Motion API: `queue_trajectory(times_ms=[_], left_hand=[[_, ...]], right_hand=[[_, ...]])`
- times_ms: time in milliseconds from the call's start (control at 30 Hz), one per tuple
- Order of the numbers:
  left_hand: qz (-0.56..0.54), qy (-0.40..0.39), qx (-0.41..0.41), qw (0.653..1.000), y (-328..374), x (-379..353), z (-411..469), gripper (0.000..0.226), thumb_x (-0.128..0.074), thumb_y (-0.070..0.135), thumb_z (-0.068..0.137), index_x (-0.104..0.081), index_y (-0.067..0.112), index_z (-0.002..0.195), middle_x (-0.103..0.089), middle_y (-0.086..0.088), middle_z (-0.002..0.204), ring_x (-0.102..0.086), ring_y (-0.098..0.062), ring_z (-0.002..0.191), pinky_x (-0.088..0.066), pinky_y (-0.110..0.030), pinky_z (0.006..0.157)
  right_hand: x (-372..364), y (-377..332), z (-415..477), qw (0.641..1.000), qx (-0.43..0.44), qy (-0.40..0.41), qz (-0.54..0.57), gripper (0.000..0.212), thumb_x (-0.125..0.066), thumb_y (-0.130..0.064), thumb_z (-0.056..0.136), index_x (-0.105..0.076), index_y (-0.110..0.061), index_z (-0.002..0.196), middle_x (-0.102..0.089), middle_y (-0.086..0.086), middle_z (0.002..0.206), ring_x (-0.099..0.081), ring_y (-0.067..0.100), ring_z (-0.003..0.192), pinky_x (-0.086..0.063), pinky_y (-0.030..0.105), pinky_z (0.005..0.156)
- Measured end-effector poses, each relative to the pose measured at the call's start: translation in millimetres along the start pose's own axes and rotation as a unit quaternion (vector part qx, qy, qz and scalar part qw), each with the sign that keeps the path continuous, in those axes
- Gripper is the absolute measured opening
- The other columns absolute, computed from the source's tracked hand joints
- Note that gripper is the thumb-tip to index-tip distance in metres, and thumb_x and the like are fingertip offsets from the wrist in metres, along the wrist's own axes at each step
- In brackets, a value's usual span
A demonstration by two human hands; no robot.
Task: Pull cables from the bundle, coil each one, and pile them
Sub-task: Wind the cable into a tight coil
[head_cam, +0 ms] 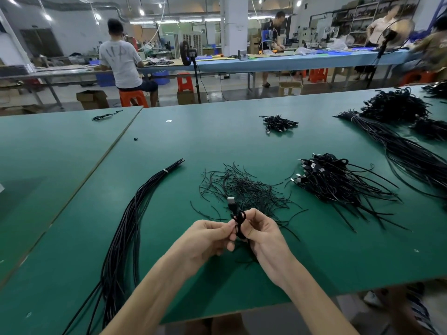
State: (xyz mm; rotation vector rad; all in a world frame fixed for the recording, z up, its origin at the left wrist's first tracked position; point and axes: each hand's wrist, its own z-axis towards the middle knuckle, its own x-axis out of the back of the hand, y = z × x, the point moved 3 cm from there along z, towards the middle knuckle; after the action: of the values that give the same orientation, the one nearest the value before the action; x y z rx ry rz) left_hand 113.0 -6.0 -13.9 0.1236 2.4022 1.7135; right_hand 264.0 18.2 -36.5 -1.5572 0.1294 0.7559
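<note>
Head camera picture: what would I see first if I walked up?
Two hands meet at the near middle: the left hand and right hand pinch a small black cable, its plug poking up. On the left a long bundle of black cables sweeps across the green table; on the right lies a pile of coiled cables.

Two bare hands are seen near the middle of the view, the left hand (208,240) and the right hand (264,234), each joined to a slender wrist. The left forearm (154,293) and the right forearm (307,293) are shown uncovered along their whole visible length, until they are cut off by the near edge. Between them, at that near edge, a rounded bare shape (226,322) is partly seen; whether it is a knee cannot be told.
</note>
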Motion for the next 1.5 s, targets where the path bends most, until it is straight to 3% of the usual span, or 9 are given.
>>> queue_trajectory(times_ms=[133,267,367,467,733,867,1000,1200,1500], left_hand=[[-0.008,-0.042,0.027,0.999,1.7,9.8,-1.5,0.025,-0.072,0.030,0.085,-0.068,0.009,0.072,-0.062,-0.004,0.066,-0.057,-0.014,0.053,-0.039,-0.024,0.056],[0.122,0.046,-0.084,0.988,4.0,13.1,-1.9,0.034,-0.071,0.042,0.088,-0.070,0.012,0.072,-0.070,-0.011,0.064,-0.062,-0.020,0.056,-0.039,-0.029,0.057],[0.227,0.155,-0.208,0.939,5.3,11.3,0.0,0.018,-0.074,0.034,0.092,-0.072,0.019,0.085,-0.075,-0.002,0.069,-0.064,-0.014,0.056,-0.045,-0.028,0.057],[0.258,0.169,-0.282,0.909,4.3,3.3,-0.8,0.014,-0.082,0.023,0.087,-0.070,0.028,0.093,-0.072,0.008,0.091,-0.070,-0.014,0.068,-0.055,-0.028,0.067],[0.442,0.204,-0.383,0.785,11.4,-9.3,-8.5,0.032,-0.062,0.044,0.094,-0.072,0.015,0.099,-0.061,0.014,0.096,-0.053,-0.003,0.071,-0.046,-0.016,0.069],[0.474,0.248,-0.404,0.742,12.5,-16.7,-11.8,0.031,-0.061,0.038,0.097,-0.070,0.010,0.089,-0.059,0.006,0.084,-0.056,-0.020,0.067,-0.051,-0.031,0.064],[0.461,0.265,-0.364,0.764,5.2,-21.4,-7.1,0.031,-0.056,0.038,0.100,-0.064,0.013,0.085,-0.052,0.012,0.081,-0.051,-0.019,0.070,-0.046,-0.030,0.066],[0.257,0.270,-0.281,0.884,-5.0,-26.9,1.9,0.029,-0.063,0.025,0.102,-0.053,0.018,0.076,-0.056,-0.001,0.067,-0.051,-0.018,0.060,-0.040,-0.022,0.055],[0.248,0.251,-0.213,0.911,2.7,-24.8,-0.6,0.034,-0.060,0.029,0.104,-0.053,0.006,0.079,-0.057,-0.008,0.064,-0.046,-0.018,0.056,-0.041,-0.029,0.054]], right_hand=[[-2.3,0.8,0.2,0.999,0.012,-0.021,-0.037,0.032,-0.068,-0.014,0.090,-0.055,0.012,0.103,-0.070,0.016,0.092,-0.067,0.024,0.084,-0.056,0.030,0.085],[-1.5,2.3,1.7,0.998,0.000,0.022,-0.062,0.023,-0.069,-0.019,0.089,-0.061,-0.001,0.099,-0.067,0.016,0.099,-0.060,0.025,0.093,-0.049,0.035,0.089],[2.8,2.7,2.5,0.998,-0.011,0.060,-0.017,0.011,-0.068,-0.019,0.088,-0.061,-0.011,0.092,-0.061,0.005,0.086,-0.056,0.016,0.080,-0.047,0.030,0.074],[3.1,1.5,2.6,0.998,-0.012,0.065,0.000,0.010,-0.065,-0.019,0.091,-0.060,-0.010,0.091,-0.059,0.000,0.079,-0.055,0.010,0.069,-0.047,0.023,0.064],[2.1,1.8,1.7,0.998,-0.026,0.056,0.009,0.011,-0.061,-0.019,0.096,-0.063,-0.008,0.093,-0.065,0.005,0.087,-0.059,0.016,0.079,-0.050,0.030,0.075],[1.0,1.6,0.5,0.998,-0.032,0.053,-0.002,0.009,-0.063,-0.018,0.092,-0.067,-0.011,0.088,-0.063,0.009,0.089,-0.054,0.020,0.082,-0.047,0.035,0.080],[1.1,0.9,0.7,0.997,-0.036,0.057,0.023,0.008,-0.065,-0.015,0.090,-0.064,-0.012,0.083,-0.060,0.010,0.087,-0.050,0.027,0.087,-0.040,0.044,0.089],[1.0,-0.3,0.5,0.996,-0.041,0.042,0.066,0.011,-0.064,-0.012,0.094,-0.059,-0.012,0.084,-0.067,0.010,0.088,-0.061,0.022,0.081,-0.056,0.034,0.075],[1.4,0.6,0.3,0.997,-0.026,0.043,0.058,0.010,-0.068,-0.011,0.089,-0.059,-0.015,0.085,-0.068,0.004,0.086,-0.061,0.017,0.080,-0.055,0.027,0.071]])
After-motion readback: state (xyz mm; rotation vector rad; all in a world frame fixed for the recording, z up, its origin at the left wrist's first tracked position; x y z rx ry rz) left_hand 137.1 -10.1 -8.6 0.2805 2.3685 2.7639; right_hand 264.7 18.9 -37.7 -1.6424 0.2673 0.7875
